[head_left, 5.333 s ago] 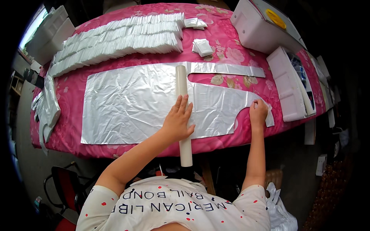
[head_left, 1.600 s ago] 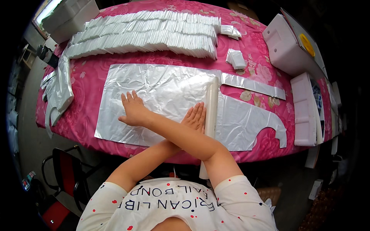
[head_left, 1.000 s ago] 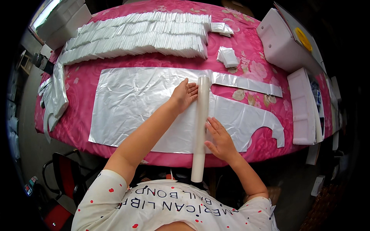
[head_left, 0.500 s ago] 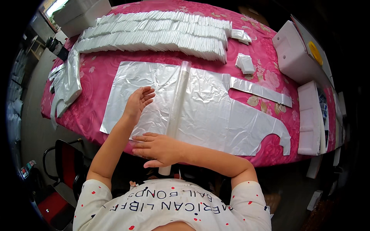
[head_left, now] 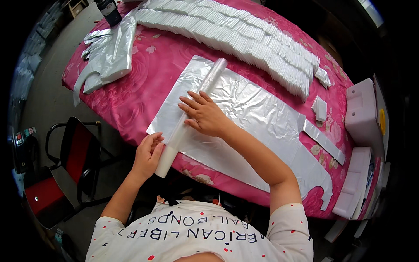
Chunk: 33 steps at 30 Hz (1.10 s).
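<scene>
A thin white plastic apron (head_left: 257, 113), with a curved neck cutout and strap ends at its right, lies spread and wrinkled on the table. Across its left part rests a pale, film-covered tube (head_left: 167, 158), slanting from the near edge toward the far side. My right hand (head_left: 205, 114) lies on the tube's middle, fingers spread and holding nothing. Beside the tube's near end is my left hand (head_left: 147, 153), its fingers loosely bent and apart at the apron's near left corner. Whether it touches the plastic is unclear.
Long rows of folded white packets (head_left: 244, 37) line the far side, with smaller stacks (head_left: 320, 108) at right. White plastic aprons (head_left: 111, 56) hang at the left edge near a dark bottle (head_left: 109, 12). Foam boxes (head_left: 361, 107) stand right; a red-and-black chair (head_left: 80, 150) is at left.
My right hand has moved forward onto the tube's middle; my left hand has come back to the apron's near corner. The tube has shifted toward the apron's left end. The view has turned.
</scene>
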Motion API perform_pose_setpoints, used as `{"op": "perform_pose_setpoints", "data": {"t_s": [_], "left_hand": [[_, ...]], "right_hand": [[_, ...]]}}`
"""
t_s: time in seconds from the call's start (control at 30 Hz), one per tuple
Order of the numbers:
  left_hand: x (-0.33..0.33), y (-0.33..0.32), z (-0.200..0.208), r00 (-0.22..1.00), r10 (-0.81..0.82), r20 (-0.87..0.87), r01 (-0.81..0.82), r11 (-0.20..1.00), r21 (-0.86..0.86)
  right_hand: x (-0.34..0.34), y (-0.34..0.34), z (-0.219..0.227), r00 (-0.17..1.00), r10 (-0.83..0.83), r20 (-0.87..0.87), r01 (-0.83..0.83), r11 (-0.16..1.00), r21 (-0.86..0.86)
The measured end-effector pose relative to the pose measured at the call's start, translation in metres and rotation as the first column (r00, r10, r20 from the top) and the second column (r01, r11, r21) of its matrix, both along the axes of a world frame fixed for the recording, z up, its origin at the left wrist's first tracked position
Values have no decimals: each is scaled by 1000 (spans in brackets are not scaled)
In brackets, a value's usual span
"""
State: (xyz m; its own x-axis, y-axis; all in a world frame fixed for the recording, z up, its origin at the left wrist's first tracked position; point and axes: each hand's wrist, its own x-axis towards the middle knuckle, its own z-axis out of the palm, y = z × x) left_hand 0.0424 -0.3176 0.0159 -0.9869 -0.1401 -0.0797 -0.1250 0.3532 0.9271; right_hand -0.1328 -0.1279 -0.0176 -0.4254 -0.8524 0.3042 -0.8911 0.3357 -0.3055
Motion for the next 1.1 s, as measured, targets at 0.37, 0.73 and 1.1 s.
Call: {"op": "perform_pose_setpoints", "data": {"t_s": [0.37, 0.73, 1.1], "left_hand": [[7, -1, 4, 980, -86, 182, 97, 994, -52], [-23, 82, 33, 734, -665, 142, 131, 343, 930], [-19, 145, 6, 720, -575, 389, 274, 750, 602]], "right_hand": [[28, -94, -8, 646, -426, 633, 749, 511, -421], [35, 52, 79, 190, 658, 729, 872, 228, -433], [89, 113, 48, 189, 376, 907, 969, 75, -234]]}}
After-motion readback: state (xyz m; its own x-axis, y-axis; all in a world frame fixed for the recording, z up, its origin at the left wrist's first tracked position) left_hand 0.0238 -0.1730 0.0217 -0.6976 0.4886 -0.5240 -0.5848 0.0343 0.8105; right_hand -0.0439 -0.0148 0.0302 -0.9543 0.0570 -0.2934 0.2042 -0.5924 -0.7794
